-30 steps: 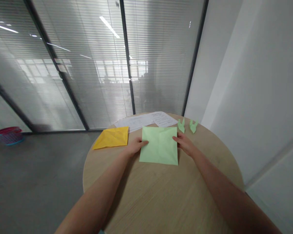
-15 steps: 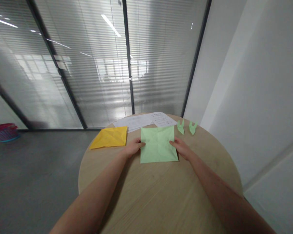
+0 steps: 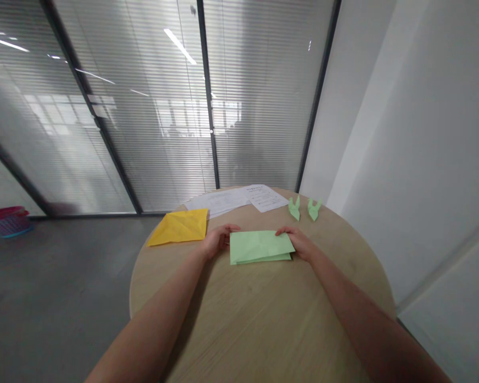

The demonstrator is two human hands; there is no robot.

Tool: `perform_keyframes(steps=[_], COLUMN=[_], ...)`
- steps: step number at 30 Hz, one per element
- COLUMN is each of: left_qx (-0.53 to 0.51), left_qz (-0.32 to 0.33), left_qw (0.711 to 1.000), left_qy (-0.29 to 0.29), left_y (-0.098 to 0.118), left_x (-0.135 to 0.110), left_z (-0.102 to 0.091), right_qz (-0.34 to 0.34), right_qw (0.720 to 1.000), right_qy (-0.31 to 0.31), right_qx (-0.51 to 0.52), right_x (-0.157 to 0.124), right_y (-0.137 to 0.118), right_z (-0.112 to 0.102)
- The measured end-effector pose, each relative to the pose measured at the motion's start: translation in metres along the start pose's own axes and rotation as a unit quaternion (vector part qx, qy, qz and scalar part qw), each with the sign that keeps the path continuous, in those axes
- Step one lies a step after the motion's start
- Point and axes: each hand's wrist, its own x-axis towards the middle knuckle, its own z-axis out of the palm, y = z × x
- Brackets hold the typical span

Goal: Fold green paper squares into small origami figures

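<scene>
A light green sheet of paper [image 3: 259, 244] lies doubled over near the middle of the round table, its top layer slightly raised so the lower layer shows along the front edge. My right hand [image 3: 297, 242] grips it at the right end, fingers on the upper right edge. At the left end is my left hand [image 3: 217, 240], its fingers apart and curved beside the paper's edge; whether they touch it I cannot make out. Two small folded green paper figures [image 3: 294, 208] with pointed tips stand beyond my right hand.
The round wooden table [image 3: 255, 330] carries a yellow folded paper [image 3: 179, 226] at the left. White printed sheets [image 3: 265, 198] lie at the far edge. A glass partition with blinds [image 3: 163, 159] stands behind, a white wall [image 3: 431, 186] at right, and a red-and-blue basket [image 3: 8, 221] on the floor.
The green paper has gone from a flat, opened square to doubled over, its far edge brought toward me. My left hand's fingers have come off its left edge.
</scene>
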Motion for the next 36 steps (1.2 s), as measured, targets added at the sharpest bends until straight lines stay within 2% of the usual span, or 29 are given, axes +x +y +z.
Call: perform_keyframes(steps=[5, 9, 13, 16, 19, 24, 28, 36], left_qx=[0.102, 0.136, 0.126, 0.118, 0.117, 0.097, 0.053, 0.033], left_qz=[0.057, 0.062, 0.06, 0.059, 0.06, 0.051, 0.053, 0.047], left_qw=[0.993, 0.989, 0.99, 0.99, 0.99, 0.993, 0.995, 0.995], left_qy=[0.003, 0.023, 0.034, 0.038, 0.041, 0.052, 0.068, 0.085], left_y=[-0.003, -0.005, -0.003, -0.001, 0.0, 0.001, -0.002, -0.003], left_x=[-0.001, 0.0, -0.001, -0.003, -0.004, -0.005, 0.0, 0.003], left_z=[0.004, 0.004, 0.005, 0.007, 0.009, 0.008, 0.003, 0.001], right_qz=[0.001, 0.005, -0.012, -0.052, -0.064, -0.035, 0.003, -0.041], right_qw=[1.0, 0.995, 0.998, 0.996, 0.993, 0.998, 0.997, 0.993], right_qy=[-0.004, -0.045, -0.041, -0.07, -0.088, -0.05, -0.057, -0.09], right_qx=[0.021, 0.091, 0.038, -0.03, -0.05, -0.015, 0.055, 0.058], right_x=[-0.007, -0.013, -0.014, -0.012, -0.01, -0.01, -0.012, -0.015], right_y=[-0.01, -0.021, -0.021, -0.016, -0.013, -0.014, -0.019, -0.019], right_z=[0.008, 0.01, 0.009, 0.008, 0.006, 0.005, 0.006, 0.007])
